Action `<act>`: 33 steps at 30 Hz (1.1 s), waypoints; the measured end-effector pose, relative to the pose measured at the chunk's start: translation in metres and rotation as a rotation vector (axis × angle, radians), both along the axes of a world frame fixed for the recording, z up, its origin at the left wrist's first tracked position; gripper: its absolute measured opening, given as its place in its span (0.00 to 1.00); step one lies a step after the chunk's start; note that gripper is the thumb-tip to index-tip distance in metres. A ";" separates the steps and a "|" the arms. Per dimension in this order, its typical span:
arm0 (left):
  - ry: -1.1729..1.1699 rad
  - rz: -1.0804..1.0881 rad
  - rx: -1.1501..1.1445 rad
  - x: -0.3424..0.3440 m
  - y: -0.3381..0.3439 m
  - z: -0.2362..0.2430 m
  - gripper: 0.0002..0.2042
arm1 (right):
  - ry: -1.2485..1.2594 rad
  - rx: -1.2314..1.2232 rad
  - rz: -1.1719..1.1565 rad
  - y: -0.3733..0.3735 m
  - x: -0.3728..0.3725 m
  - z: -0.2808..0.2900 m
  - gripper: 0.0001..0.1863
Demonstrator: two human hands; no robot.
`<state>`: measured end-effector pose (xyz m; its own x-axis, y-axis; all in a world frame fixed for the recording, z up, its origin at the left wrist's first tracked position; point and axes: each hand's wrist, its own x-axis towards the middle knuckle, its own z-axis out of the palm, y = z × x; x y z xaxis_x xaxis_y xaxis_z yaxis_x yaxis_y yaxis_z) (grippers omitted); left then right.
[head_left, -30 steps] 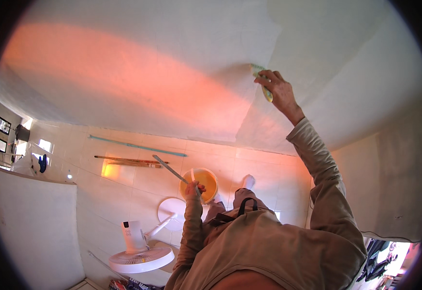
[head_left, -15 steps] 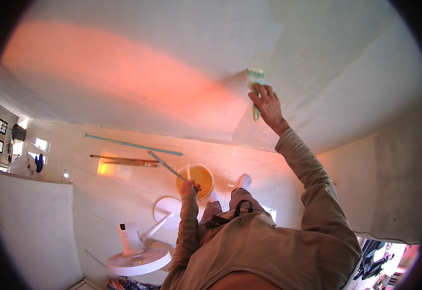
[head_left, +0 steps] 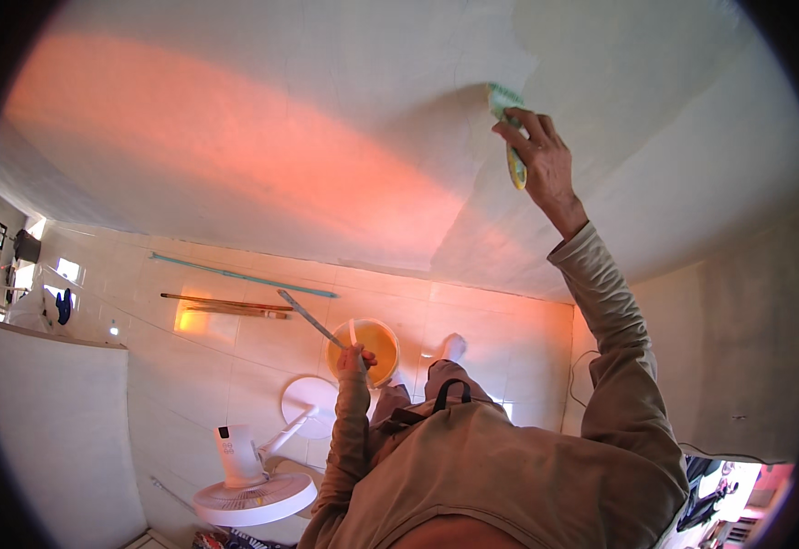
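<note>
Our right hand (head_left: 547, 165) pinches the brush (head_left: 505, 102) at the wall (head_left: 372, 69), bristles (head_left: 504, 92) up and slightly left, handle (head_left: 518, 172) toward the wall's lower edge; our left hand (head_left: 354, 359), farther off, clasps a grey stick (head_left: 306, 315).

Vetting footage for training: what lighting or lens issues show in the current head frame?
Head view: orange-pink light bands the wall; head view: soft shadow left of the brush; head view: yellow glare patch on the tiled floor; head view: black fisheye vignette, straight edges bowed.
</note>
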<state>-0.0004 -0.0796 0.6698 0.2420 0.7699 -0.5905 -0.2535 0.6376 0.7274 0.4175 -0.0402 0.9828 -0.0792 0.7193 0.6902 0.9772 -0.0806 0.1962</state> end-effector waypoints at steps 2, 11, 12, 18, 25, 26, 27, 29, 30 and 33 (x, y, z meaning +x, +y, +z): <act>0.004 -0.010 0.008 -0.001 -0.003 0.010 0.12 | -0.008 0.033 0.003 0.001 -0.004 0.003 0.18; 0.019 0.026 0.017 0.002 0.000 0.000 0.10 | 0.080 -0.202 -0.028 0.000 -0.007 -0.144 0.16; 0.031 0.027 0.018 0.001 0.000 0.003 0.10 | 0.094 -0.234 -0.031 -0.001 -0.006 -0.157 0.16; 0.011 0.058 0.030 0.002 -0.003 0.004 0.10 | 0.154 -0.375 0.006 -0.002 -0.006 -0.201 0.15; 0.044 0.027 0.035 0.001 0.002 0.009 0.10 | 0.199 -0.353 -0.009 0.003 0.004 -0.142 0.16; 0.040 0.035 0.038 0.001 0.001 0.008 0.10 | 0.166 -0.302 0.008 0.005 0.005 -0.123 0.16; 0.041 0.041 0.040 0.001 0.000 0.006 0.10 | 0.136 -0.252 0.024 0.004 0.004 -0.107 0.16; 0.045 0.042 0.035 0.002 -0.003 0.007 0.10 | 0.120 -0.174 0.025 0.001 0.000 -0.093 0.18; 0.048 0.039 0.028 0.002 -0.003 0.010 0.10 | 0.121 -0.132 0.028 0.000 -0.006 -0.090 0.18; 0.033 0.023 0.005 -0.002 -0.004 0.005 0.10 | 0.105 -0.098 -0.006 0.001 -0.013 -0.115 0.16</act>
